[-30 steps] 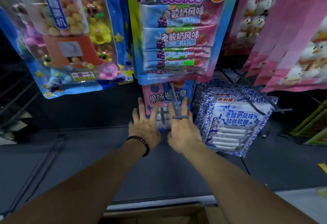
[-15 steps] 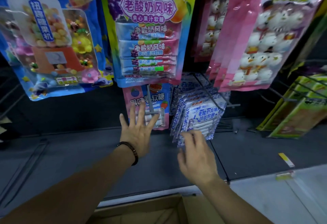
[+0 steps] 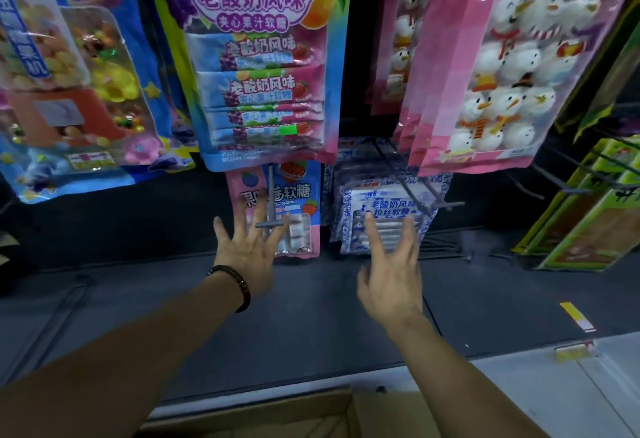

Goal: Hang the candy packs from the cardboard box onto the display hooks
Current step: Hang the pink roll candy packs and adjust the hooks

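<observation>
A pink candy pack (image 3: 298,202) hangs on a grey display hook (image 3: 272,224) in the low row. My left hand (image 3: 249,250), fingers spread and straight, reaches up in front of that pack at the hook's tip and holds nothing. To its right a stack of blue-and-white candy packs (image 3: 384,209) hangs on a black wire hook (image 3: 429,204). My right hand (image 3: 393,271) is open with fingers extended, fingertips at the lower front of the blue-and-white stack. The cardboard box (image 3: 311,417) shows only its rim and flap at the bottom edge.
Above hang large packs: a blue toy-candy pack (image 3: 69,91), a colourful chew pack (image 3: 256,67) and pink snowman packs (image 3: 502,67). Green packs (image 3: 588,223) hang at the right. Below the hooks runs a dark shelf base (image 3: 311,316); a yellow price tag (image 3: 578,316) lies on it.
My right hand left the pink pack's hook and moved right, then up to the blue-and-white stack. The left hand stayed at the pink pack. The view swung to the right.
</observation>
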A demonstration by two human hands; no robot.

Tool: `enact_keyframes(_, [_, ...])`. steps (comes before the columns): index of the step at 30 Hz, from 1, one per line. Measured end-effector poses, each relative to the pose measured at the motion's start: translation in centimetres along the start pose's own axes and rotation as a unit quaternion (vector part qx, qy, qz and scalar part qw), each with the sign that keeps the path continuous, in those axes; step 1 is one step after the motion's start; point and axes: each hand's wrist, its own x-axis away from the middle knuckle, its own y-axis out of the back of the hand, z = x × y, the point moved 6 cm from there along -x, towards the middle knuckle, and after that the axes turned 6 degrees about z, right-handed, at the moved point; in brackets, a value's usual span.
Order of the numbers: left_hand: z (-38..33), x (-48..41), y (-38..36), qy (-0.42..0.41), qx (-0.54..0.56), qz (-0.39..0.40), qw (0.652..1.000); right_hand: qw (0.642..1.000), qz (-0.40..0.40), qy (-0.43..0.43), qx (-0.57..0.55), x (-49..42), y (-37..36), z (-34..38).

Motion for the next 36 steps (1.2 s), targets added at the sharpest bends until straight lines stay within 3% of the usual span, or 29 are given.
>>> enact_keyframes(12, [-0.6, -0.3, 0.3, 0.006, 0.017, 0.036, 0.999, 0.996, 0.082, -0.009, -0.029, -6.2, -0.4, 2.6])
enact_keyframes(24, [-0.7, 7.0, 3.6, -0.038, 0.09, 0.067, 0.993, 0.992, 0.109, 0.031, -0.064, 0.8, 5.4, 4.7])
enact_keyframes(32, [0.0, 16.6, 13.0, -0.171, 0.192, -0.082, 0.963, 0.988, 0.089, 0.128, 0.016, 7.3, 14.3, 8.3])
enact_keyframes(36, [1.6, 19.8, 18.6, -0.198, 0.21, -0.188, 0.939, 0.991, -0.002, 0.135, -0.021, 9.4, 21.5, 8.8])
